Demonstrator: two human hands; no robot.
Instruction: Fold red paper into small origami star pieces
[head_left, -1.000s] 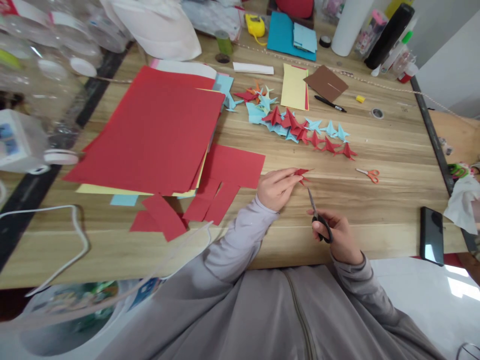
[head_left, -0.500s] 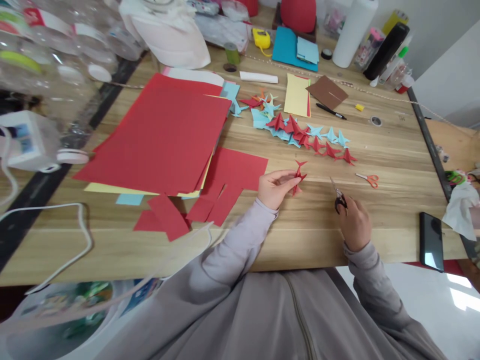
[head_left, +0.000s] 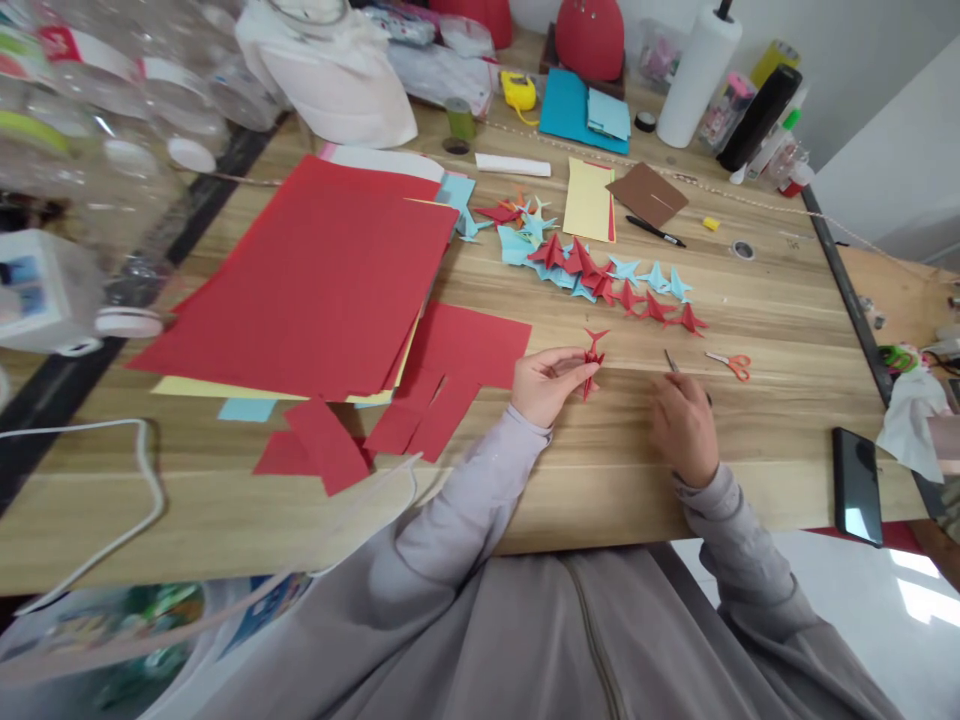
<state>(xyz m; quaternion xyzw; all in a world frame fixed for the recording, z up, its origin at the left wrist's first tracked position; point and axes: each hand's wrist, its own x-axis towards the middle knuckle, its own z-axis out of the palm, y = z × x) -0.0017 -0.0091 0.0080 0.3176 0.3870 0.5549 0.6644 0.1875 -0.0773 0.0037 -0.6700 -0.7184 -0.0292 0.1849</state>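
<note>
Two hands work at frame centre: left hand (head_left: 546, 382) pinches a folded red paper figure (head_left: 592, 358); right hand (head_left: 681, 425) rests over black scissors (head_left: 670, 362) on the table (head_left: 780, 330), grip unclear. Finished figures (head_left: 611, 275) lie above; red sheets (head_left: 315, 280) at left remain uncut.

bright even daylight, blurred warped edges

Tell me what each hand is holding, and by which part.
The left hand pinches a red folded paper figure at its side. The right hand covers the handles of black scissors on the table.
</note>
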